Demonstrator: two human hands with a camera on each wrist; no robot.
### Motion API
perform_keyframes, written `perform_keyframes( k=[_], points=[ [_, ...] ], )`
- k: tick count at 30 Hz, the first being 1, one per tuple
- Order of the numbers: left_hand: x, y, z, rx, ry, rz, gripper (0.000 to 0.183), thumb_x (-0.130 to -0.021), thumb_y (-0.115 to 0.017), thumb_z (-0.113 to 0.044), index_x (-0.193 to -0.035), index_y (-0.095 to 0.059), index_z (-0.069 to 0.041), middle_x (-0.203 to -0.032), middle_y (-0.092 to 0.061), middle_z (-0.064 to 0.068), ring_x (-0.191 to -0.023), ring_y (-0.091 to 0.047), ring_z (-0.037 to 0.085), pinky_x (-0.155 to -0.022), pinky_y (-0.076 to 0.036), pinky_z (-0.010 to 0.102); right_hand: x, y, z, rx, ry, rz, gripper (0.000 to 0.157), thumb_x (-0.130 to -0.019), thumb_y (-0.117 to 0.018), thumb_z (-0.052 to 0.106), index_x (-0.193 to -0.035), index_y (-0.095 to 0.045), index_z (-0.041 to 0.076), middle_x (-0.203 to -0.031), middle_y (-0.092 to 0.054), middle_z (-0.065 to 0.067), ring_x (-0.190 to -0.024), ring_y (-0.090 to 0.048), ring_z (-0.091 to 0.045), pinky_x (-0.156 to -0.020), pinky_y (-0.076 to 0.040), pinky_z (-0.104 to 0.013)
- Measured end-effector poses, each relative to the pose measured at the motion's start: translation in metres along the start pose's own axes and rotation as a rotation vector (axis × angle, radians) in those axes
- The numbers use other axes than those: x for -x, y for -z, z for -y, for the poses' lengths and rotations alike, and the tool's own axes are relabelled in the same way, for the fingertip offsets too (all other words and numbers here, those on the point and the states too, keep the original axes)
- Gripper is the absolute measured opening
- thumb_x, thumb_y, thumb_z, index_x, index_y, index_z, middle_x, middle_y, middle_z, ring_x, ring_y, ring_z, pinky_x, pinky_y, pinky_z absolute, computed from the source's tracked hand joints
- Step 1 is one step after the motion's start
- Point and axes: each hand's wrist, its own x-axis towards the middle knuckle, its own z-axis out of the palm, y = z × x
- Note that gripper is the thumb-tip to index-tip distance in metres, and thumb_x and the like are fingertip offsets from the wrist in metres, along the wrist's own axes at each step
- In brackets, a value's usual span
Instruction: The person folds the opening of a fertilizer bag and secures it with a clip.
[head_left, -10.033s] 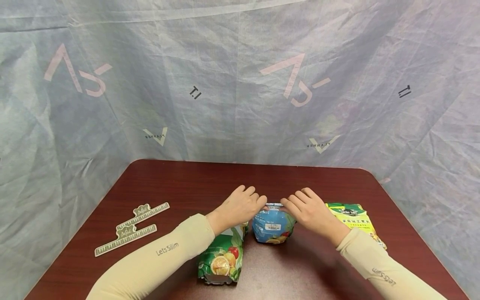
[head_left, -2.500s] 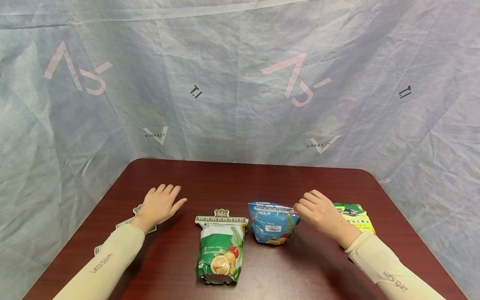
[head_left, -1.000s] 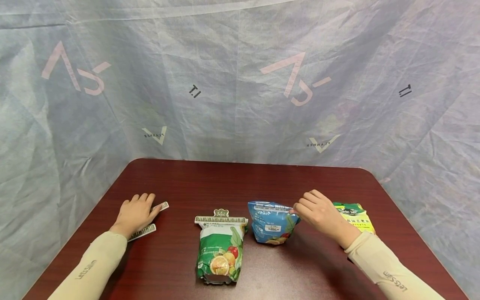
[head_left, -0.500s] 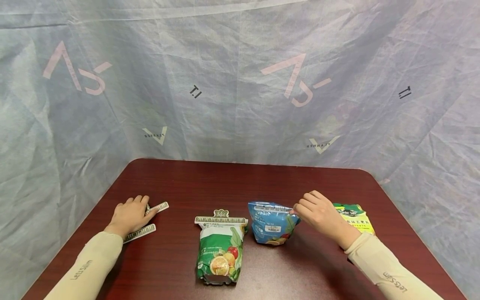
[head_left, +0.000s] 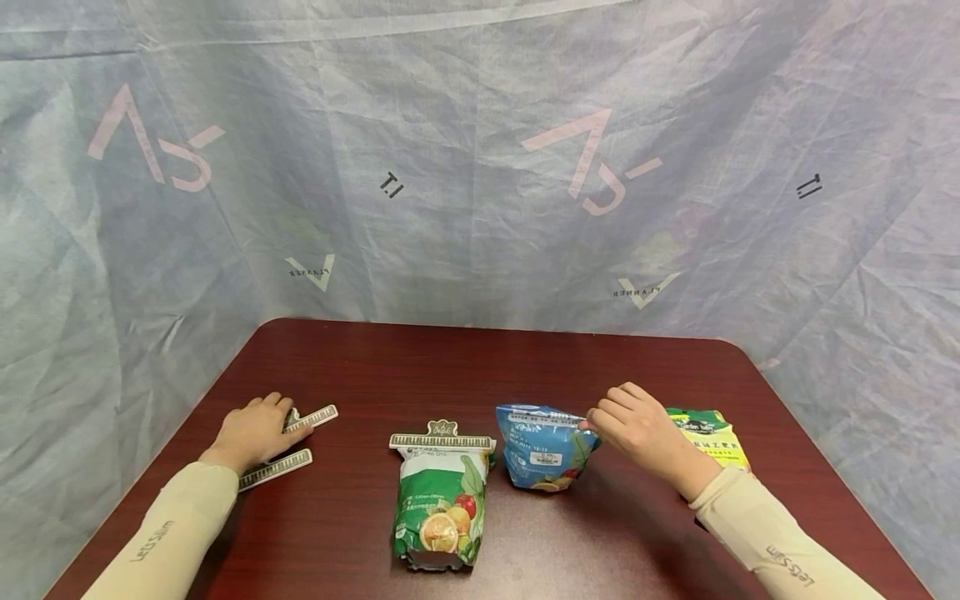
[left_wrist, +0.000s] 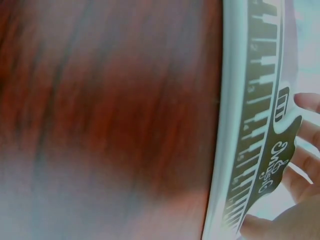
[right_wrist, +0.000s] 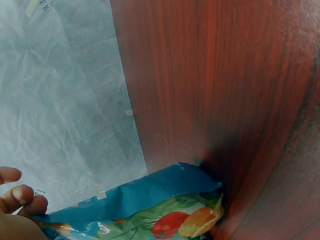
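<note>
My left hand (head_left: 251, 432) lies over two piano-patterned bag clips at the table's left side, its fingers spread. The far clip (head_left: 322, 415) pokes out past the thumb; the near clip (head_left: 277, 470) shows beside the palm. In the left wrist view, one clip (left_wrist: 257, 120) with a "Music" handle fills the right side, the fingers (left_wrist: 307, 165) beyond it. With its thumb and fingers, my right hand (head_left: 637, 433) pinches the top right corner of a blue snack bag (head_left: 543, 454), which stands upright. The bag's printed fruit (right_wrist: 170, 225) shows in the right wrist view.
Between the hands stands a green and white snack bag (head_left: 438, 500) with a matching clip (head_left: 442, 438) across its top. A yellow and green bag (head_left: 712, 437) lies behind the right wrist. Grey cloth hangs beyond the dark red table (head_left: 405, 358).
Ten seconds ago both hands held the blue bag's top. My left hand has since moved left and down onto the clips, shifting slightly left lately. The right hand keeps its grip.
</note>
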Motion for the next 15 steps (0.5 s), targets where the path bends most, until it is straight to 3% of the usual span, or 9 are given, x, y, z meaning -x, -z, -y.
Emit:
perform_keyframes(
  k=[7,15],
  points=[
    [0.0015,0.0029,-0.0040,-0.004,-0.011,0.005,0.062,-0.083,-0.057,-0.052,-0.109,-0.059,0.004,-0.108,-0.054,0.020,-0.097,-0.052,0.039,-0.069,-0.045,0.055,-0.0013,0.0006,0.0005,0.003,0.009,-0.007,0.029,-0.096,-0.049,0.021,-0.070,-0.056,0.008,-0.065,-0.050,0.001,-0.058,-0.043,-0.016,-0.057,-0.036,-0.030],
    [0.0006,0.0030,-0.0037,-0.015,-0.048,-0.042,0.054,-0.081,-0.062,-0.046,-0.101,-0.063,0.005,-0.098,-0.058,0.018,-0.092,-0.056,0.037,-0.070,-0.046,0.052,0.0006,0.0002,0.0000,0.002,0.004,0.001,0.028,-0.095,-0.050,0.021,-0.071,-0.057,0.008,-0.065,-0.051,0.001,-0.059,-0.045,-0.017,-0.057,-0.036,-0.030]
  ],
)
